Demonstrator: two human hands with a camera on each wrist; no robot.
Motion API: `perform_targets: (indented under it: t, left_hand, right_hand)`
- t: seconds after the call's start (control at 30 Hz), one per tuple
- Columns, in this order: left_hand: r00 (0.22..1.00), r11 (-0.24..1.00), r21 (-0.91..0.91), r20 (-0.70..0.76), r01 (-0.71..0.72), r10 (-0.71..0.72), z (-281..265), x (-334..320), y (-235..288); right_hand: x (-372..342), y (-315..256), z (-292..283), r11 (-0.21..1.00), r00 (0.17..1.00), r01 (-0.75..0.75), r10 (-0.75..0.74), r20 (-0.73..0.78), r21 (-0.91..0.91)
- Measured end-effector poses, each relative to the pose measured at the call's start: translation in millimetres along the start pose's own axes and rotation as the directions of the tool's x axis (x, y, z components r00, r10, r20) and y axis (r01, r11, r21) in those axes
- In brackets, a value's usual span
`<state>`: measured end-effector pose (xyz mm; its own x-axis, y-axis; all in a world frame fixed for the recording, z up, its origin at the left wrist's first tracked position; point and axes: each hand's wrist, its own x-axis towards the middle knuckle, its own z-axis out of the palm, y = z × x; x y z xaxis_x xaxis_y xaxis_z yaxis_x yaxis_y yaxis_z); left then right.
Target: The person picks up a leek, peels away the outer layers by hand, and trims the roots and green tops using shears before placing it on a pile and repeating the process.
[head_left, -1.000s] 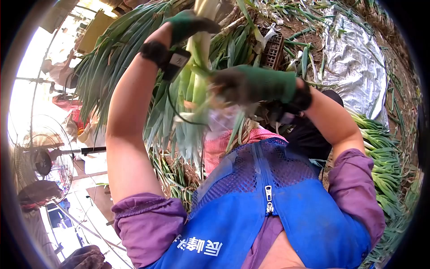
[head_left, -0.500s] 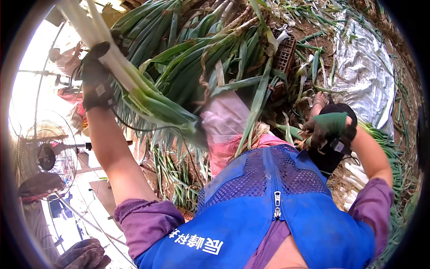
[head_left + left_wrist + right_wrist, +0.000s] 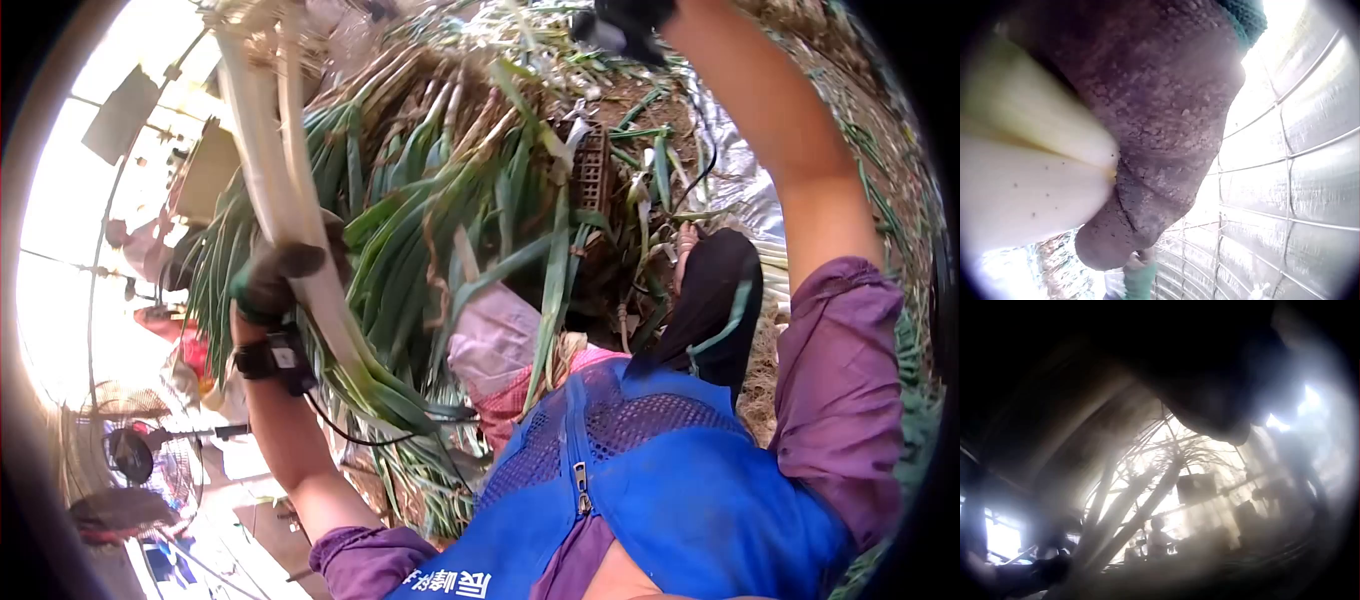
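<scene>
Left hand (image 3: 285, 275) is gripping a bunch of long green onions (image 3: 258, 150) — gloved fingers clamped right around the pale stalks, roots pointing toward the top of the head view and leaves drooping down toward the person's lap. The bunch is hanging at a tilt in front of a big heap of onion plants (image 3: 400, 230). Right arm (image 3: 790, 140) is stretching out past the top edge, and the right hand (image 3: 1210, 409) is showing only as a dark shape in its own wrist view, so can't tell if those fingers are apart or together. Brown crate (image 3: 592, 170) is sitting beside the heap, silver sheet (image 3: 740, 190) is lying farther right — fan (image 3: 130, 455) is showing on the left.
</scene>
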<state>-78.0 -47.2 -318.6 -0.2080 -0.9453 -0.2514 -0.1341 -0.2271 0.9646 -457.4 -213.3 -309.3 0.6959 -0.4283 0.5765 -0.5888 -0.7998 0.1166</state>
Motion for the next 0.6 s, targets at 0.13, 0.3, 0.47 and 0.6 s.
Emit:
perform_targets:
  t: [0.13, 0.3, 0.47, 0.6]
  left_hand:
    - [0.989, 0.974, 0.188, 0.062, 0.123, -0.137, 23.7, 56.3, -43.0]
    - [0.783, 0.963, 0.269, 0.605, -0.028, -0.146, 121.3, 99.2, -73.7]
    - [0.673, 0.958, 0.287, 0.703, 0.027, -0.230, 186.2, 97.7, -86.4]
    - [0.684, 0.943, 0.302, 0.659, 0.140, -0.312, 221.2, 97.0, -61.1]
  right_hand:
    - [-36.1, -71.9, 15.3, 0.942, 0.951, 0.291, -0.303, -0.053, -0.166]
    - [-99.1, -104.4, 36.4, 0.880, 0.898, 0.370, -0.421, -0.129, -0.298]
    - [-151.0, -92.6, 47.0, 0.890, 0.888, 0.387, -0.430, -0.164, -0.242]
    - [-136.1, -89.8, -29.3, 0.973, 0.739, 0.205, -0.084, 0.668, -0.104]
